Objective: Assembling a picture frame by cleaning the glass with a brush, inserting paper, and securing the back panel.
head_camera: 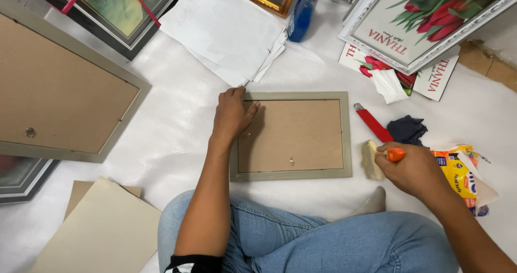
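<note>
White sheeting covers the floor where I sit, frames and papers scattered beyond my hands. My left hand [232, 114] lies flat, fingers spread, on the corner of the face-down frame [291, 137]; it looks light, stiff and breakable, best gripped by its rails. My right hand [412, 169], just beside it, is closed around an orange-tipped tool [396, 154].

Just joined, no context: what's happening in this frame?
A person sits on a white-covered floor with a small grey picture frame lying face down in front of them. The left hand rests on the frame's upper left corner. The right hand holds an orange-handled tool beside a pale block. A red cutter, dark cloth and blue spray bottle lie nearby.
</note>
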